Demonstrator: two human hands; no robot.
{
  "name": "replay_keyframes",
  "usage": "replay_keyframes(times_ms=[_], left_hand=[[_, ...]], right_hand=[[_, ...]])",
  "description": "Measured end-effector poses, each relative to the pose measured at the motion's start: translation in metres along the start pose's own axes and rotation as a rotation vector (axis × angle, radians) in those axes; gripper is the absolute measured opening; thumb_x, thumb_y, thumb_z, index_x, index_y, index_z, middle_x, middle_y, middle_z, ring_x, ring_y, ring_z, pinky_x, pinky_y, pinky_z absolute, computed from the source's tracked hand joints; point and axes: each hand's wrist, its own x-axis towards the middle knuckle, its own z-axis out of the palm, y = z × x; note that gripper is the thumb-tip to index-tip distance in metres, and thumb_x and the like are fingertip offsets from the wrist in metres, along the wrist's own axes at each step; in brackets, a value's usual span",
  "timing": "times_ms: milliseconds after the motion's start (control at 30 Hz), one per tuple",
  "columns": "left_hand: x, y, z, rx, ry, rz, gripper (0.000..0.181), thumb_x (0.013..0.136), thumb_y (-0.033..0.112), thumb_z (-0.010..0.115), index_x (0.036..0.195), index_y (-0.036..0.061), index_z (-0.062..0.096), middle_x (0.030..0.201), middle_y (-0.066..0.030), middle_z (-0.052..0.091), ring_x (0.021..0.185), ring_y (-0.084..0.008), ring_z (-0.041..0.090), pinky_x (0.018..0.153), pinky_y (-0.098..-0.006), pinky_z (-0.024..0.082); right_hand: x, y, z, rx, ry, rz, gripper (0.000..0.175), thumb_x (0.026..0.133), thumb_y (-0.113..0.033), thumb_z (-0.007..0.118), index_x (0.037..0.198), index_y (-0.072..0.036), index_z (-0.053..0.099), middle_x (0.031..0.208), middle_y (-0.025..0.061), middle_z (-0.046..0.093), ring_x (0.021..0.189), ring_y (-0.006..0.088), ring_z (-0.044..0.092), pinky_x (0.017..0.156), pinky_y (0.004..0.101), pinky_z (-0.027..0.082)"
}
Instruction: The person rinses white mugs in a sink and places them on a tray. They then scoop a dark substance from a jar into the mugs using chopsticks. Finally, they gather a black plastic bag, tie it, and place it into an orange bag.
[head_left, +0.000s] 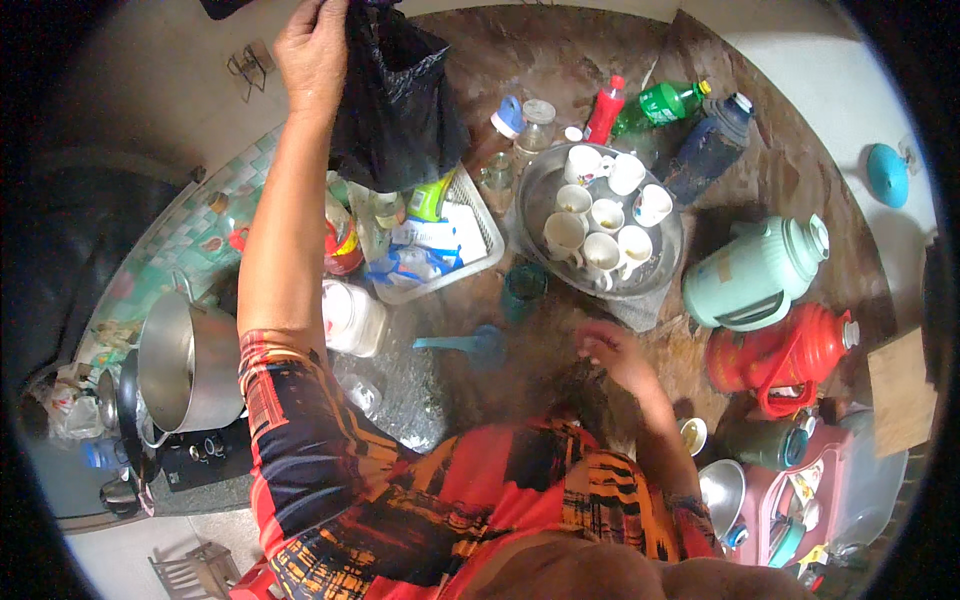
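Note:
My left hand (319, 49) is raised at the top edge, its fingers closed on the upper side of a black plastic bag (397, 120). The bag hangs over a white plastic basket (491, 259) of packets; its contents are hidden. My right hand (613, 351) is low over the brown table (555, 375), blurred, with fingers slightly curled and nothing visible in them. Just beyond it sits a round metal basin (534, 225) holding several white cups (602, 251). A blue plastic scoop (484, 345) and a dark green cup (525, 292) are to its left.
A large metal pot (187, 367) and a white lidded jar (352, 319) stand left. Rightward are a pale green thermos flask (742, 277), a red one (780, 352) and a pink tray (772, 487). Red (604, 112) and green (664, 105) bottles are behind the basin.

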Motion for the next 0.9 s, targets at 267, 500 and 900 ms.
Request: replay_keyframes(times_ms=[267,500,900], left_hand=[[-0.071,0.113,-0.013,0.065,-0.067,-0.046,0.024,0.080,0.010,0.062,0.097,-0.0060,0.062,0.089,-0.0057,0.064,0.082,-0.0105,0.057,0.076,-0.0225,0.044],[-0.147,0.166,-0.009,0.169,-0.627,-0.036,0.020,0.066,-0.010,0.062,0.084,-0.0019,0.063,0.079,-0.0074,0.062,0.074,-0.0135,0.057,0.069,-0.0237,0.044],[-0.215,0.156,-0.079,0.272,-0.559,-0.374,0.024,0.068,-0.005,0.062,0.091,0.0018,0.064,0.079,-0.0008,0.059,0.073,-0.0072,0.053,0.067,-0.0208,0.042]], right_hand=[[0.007,-0.111,-0.009,0.474,0.129,-0.212,0.052,0.081,-0.017,0.061,0.127,-0.006,0.040,0.111,0.0067,0.051,0.093,0.0137,0.053,0.078,0.0280,0.044],[-0.008,-0.154,0.008,-0.066,0.242,-0.531,0.064,0.073,-0.030,0.068,0.126,-0.006,0.041,0.112,0.0154,0.052,0.097,0.0271,0.055,0.080,0.0355,0.045],[-0.013,-0.117,0.054,0.121,0.247,-0.318,0.017,0.077,-0.010,0.058,0.092,-0.003,0.058,0.078,0.0092,0.060,0.068,0.0166,0.058,0.061,0.0268,0.045]])
